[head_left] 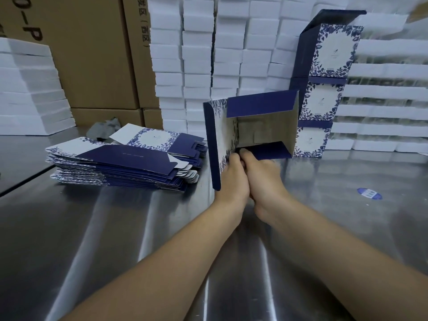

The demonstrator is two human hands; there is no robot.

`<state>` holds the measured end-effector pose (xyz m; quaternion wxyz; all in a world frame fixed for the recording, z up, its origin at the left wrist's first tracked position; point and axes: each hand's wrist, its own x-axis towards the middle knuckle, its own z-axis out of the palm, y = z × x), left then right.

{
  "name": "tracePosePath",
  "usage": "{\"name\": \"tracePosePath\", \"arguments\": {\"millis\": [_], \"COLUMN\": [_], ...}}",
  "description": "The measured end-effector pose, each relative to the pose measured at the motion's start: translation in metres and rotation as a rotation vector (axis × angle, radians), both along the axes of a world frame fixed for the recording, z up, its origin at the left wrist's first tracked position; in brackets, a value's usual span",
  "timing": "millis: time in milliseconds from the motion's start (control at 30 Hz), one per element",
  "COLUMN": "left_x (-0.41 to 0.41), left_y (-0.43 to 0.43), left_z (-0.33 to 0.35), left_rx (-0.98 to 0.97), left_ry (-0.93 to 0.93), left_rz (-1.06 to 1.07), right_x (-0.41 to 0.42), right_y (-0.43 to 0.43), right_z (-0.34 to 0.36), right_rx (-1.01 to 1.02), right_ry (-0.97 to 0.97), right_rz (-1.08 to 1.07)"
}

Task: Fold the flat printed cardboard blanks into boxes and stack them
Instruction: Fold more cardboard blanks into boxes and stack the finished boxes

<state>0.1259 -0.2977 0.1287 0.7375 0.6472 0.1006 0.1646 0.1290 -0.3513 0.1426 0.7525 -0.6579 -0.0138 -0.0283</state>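
three stacked boxes (324, 103), one half-folded box (261, 126) — one blank pile (125, 165).

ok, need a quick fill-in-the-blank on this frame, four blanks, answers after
The finished boxes stand stacked ____ high.
The pile of flat blanks lies ____ of the half-folded box.
The left hand and right hand both grip the half-folded ____.
The blue sticker lies on the table, ____ of the hands.
Answers: three; left; box; right.

Two bare forearms reach from 6 o'clock toward 12, with bare left hand (232, 179) and right hand (266, 181)
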Motion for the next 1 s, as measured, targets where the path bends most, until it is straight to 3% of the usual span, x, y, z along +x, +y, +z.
{"name": "tracePosePath", "arguments": {"millis": [133, 267, 367, 500, 733, 800, 900, 1000], "left_x": [0.000, -0.003, -0.002, 0.001, 0.003, 0.003, 0.001, 0.000], "left_y": [0.007, 0.012, 0.006, 0.006, 0.016, 0.017, 0.012, 0.007], "left_z": [0.006, 0.006, 0.004, 0.002, 0.002, 0.001, -0.002, 0.000], "left_rx": [0.031, -0.091, -0.155, -0.061, -0.247, -0.175, 0.085, 0.040], "left_ry": [0.015, 0.068, 0.020, -0.015, -0.032, -0.023, -0.030, -0.114], "left_rz": [0.033, 0.067, -0.037, 0.001, 0.031, 0.055, 0.080, 0.041], "right_x": [-0.005, -0.007, -0.008, -0.008, -0.002, 0.000, 0.002, 0.003], "right_y": [0.003, 0.002, 0.002, 0.002, -0.005, -0.006, -0.005, -0.004], "right_z": [0.001, 0.002, 0.005, 0.003, 0.007, 0.004, 0.001, 0.002], "right_rx": [0.044, 0.043, 0.126, 0.127, 0.132, 0.084, 0.087, 0.150], "right_ry": [0.019, 0.045, 0.068, 0.084, 0.058, 0.079, 0.103, 0.074], "right_rz": [0.077, 0.106, 0.088, 0.103, 0.080, 0.075, 0.076, 0.067]}}
